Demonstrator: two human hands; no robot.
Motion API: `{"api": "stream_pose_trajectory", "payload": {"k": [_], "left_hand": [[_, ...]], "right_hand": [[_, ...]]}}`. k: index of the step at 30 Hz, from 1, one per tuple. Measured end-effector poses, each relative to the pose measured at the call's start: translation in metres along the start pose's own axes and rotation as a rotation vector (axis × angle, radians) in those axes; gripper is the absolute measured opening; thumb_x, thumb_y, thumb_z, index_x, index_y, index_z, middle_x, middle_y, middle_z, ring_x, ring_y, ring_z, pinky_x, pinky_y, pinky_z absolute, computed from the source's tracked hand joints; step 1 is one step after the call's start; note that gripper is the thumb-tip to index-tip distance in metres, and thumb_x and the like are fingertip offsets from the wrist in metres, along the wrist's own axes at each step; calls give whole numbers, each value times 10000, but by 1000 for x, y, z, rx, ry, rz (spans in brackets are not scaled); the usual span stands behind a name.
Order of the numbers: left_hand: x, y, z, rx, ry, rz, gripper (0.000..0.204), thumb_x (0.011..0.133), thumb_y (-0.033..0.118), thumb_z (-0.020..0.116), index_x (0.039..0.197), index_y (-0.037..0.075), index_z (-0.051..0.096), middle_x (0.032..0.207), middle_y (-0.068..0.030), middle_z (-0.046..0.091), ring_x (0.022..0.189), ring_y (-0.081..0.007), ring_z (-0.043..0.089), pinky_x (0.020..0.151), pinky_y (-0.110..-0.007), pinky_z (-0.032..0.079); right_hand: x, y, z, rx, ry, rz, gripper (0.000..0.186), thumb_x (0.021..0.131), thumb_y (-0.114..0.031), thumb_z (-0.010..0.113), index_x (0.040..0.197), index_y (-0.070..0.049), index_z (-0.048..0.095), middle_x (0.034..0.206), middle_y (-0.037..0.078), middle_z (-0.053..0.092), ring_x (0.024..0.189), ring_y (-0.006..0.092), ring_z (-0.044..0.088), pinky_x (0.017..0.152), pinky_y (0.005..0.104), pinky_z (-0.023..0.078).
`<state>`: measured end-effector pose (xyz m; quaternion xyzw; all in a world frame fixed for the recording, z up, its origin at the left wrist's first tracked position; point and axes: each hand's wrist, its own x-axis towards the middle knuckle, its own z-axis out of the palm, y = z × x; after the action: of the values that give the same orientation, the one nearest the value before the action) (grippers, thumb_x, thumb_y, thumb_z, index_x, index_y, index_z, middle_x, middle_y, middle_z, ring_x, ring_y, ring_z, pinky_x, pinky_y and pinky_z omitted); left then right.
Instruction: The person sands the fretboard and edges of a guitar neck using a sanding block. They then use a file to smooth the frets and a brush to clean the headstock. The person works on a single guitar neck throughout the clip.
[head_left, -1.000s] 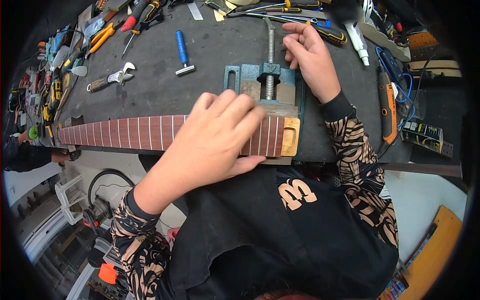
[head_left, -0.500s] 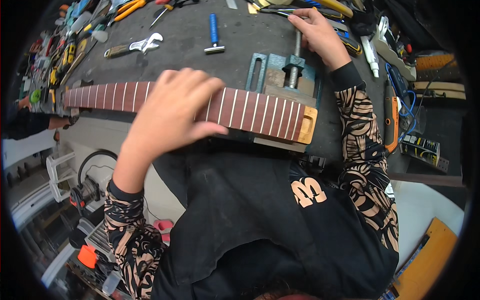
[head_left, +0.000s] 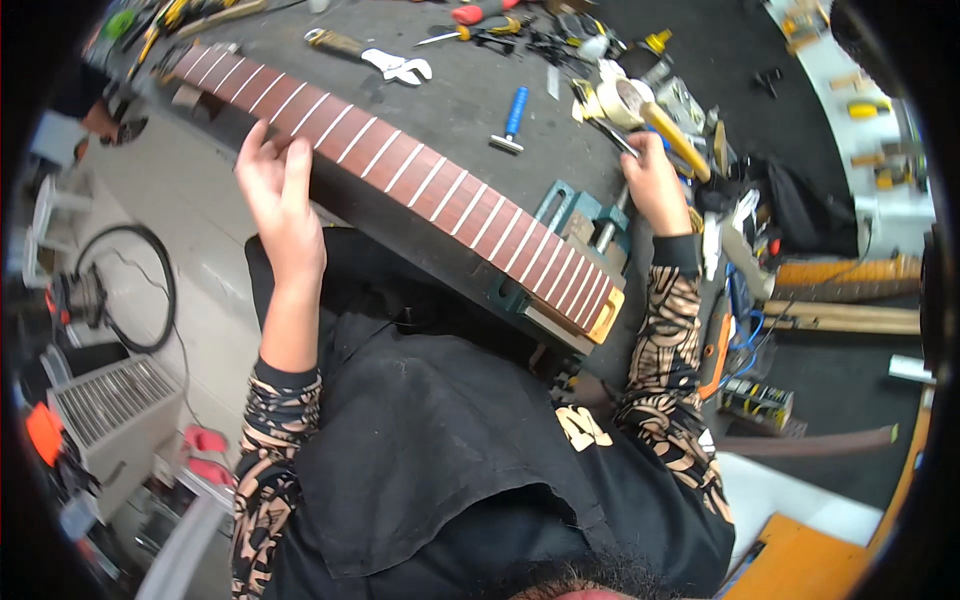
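Note:
A guitar neck (head_left: 420,178) with a reddish-brown fretboard and pale frets runs diagonally from far left to near right. Its light wooden end (head_left: 604,318) sits at the green bench vise (head_left: 568,212), which has a threaded screw. Beside the neck's near edge, my left hand (head_left: 285,205) is open, thumb and fingers apart; whether the fingertips touch the wood is hard to tell. My right hand (head_left: 657,188) is closed at the outer end of the vise screw, its fingers on the slim metal vise handle (head_left: 617,138).
On the dark bench lie an adjustable wrench (head_left: 370,56), a blue-handled razor (head_left: 512,120) and a yellow-handled screwdriver (head_left: 465,34). Tape rolls (head_left: 622,100) and many tools crowd the right side. A vacuum cleaner (head_left: 85,298) stands on the floor at left, near another person's foot (head_left: 128,130).
My left hand has come off the top of the fretboard to its near side. My right hand remains at the vise handle. The whole view has turned, so the neck appears more slanted.

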<state>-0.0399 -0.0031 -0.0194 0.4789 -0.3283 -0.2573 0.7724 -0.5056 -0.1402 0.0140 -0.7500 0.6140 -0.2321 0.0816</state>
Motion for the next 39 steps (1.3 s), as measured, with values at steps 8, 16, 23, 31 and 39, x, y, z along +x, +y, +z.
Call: {"api": "stream_pose_trajectory", "payload": {"k": [8, 16, 23, 31, 39], "left_hand": [[32, 14, 17, -408, -259, -505, 354, 1149, 194, 711, 1443, 27, 606, 1317, -189, 813, 1166, -272, 804, 1056, -450, 657], [32, 8, 26, -549, -192, -568, 395, 1116, 120, 670, 1468, -16, 553, 1208, -226, 819, 1145, -348, 821, 1021, -504, 677], [36, -2, 29, -861, -260, -634, 297, 1080, 66, 618, 1374, 53, 580, 1231, -236, 800, 1192, -403, 797, 1056, -555, 655], [38, -1, 27, -894, -246, -635, 283, 1059, 49, 570, 1338, 60, 618, 1206, -227, 807, 1145, -410, 807, 1075, -571, 643], [38, -1, 28, -910, -264, -653, 273, 1066, 41, 576, 1332, 64, 631, 1207, -229, 807, 1159, -401, 804, 1087, -577, 642]], "right_hand": [[0, -23, -13, 61, -84, 137, 388, 1098, -129, 711, 1454, -55, 575, 978, 153, 730, 925, 280, 756, 883, 440, 594], [-12, -47, 0, 984, 167, 136, 378, 1194, -221, 675, 1483, 9, 593, 989, 34, 655, 909, 136, 672, 886, 314, 589], [-8, -21, -1, 1591, 169, 301, 534, 1236, -356, 572, 758, -177, 416, 715, -23, 338, 704, 157, 391, 881, 407, 501], [-7, 26, 14, 1839, -103, 455, 314, 1250, -292, 565, 1354, -6, 639, 1195, 121, 688, 1144, 262, 684, 1191, 486, 550], [21, -23, -17, 694, -516, 321, 244, 1220, -304, 623, 1203, -76, 708, 848, -39, 563, 745, 82, 540, 681, 284, 456]]}}
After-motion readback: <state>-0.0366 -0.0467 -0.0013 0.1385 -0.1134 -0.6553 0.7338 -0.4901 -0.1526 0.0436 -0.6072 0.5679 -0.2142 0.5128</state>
